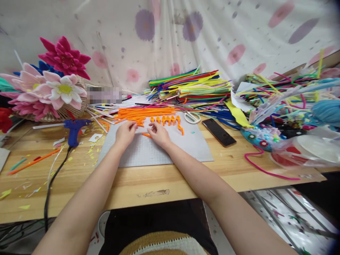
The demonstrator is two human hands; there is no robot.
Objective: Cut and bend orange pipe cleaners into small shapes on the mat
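Both of my hands are over the grey cutting mat, a small gap apart. My left hand is closed, fingertips pinched beside the ends of some short orange pipe cleaners; what it pinches is hidden. Curled inward, my right hand has thumb and fingers close together, and I cannot make out what is between them. A short orange piece shows right by its thumb. Behind the hands lies a pile of long orange pipe cleaners. Several bent orange shapes stand in a row on the mat.
White-handled scissors and a black phone lie to the right. At left are a blue glue gun with its cord and fuzzy flowers. Bundled coloured pipe cleaners fill the back. A plastic-wrapped roll sits far right.
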